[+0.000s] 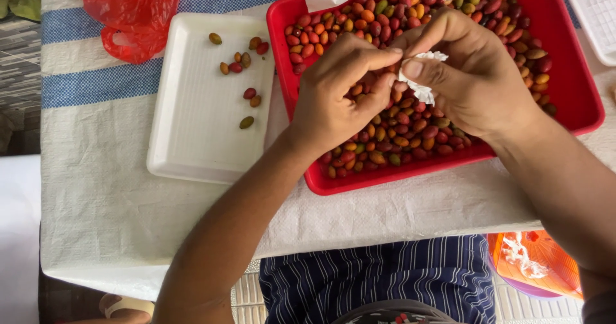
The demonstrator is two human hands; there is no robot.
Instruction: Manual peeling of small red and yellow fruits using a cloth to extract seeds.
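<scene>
Across a white cloth with blue stripes (96, 80) we see a red tray (577, 99) heaped with small fruits (398, 131). Above it, our left hand (337, 99) and right hand (475, 74) pinch a crumpled white tissue (420, 90) (fingers closed); a white tray (199, 125) lies beside.

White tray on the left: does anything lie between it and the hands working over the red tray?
Nothing visible does. Both hands, left and right, pinch a white tissue over the red tray; the white tray sits right beside it, only bare cloth around.
</scene>
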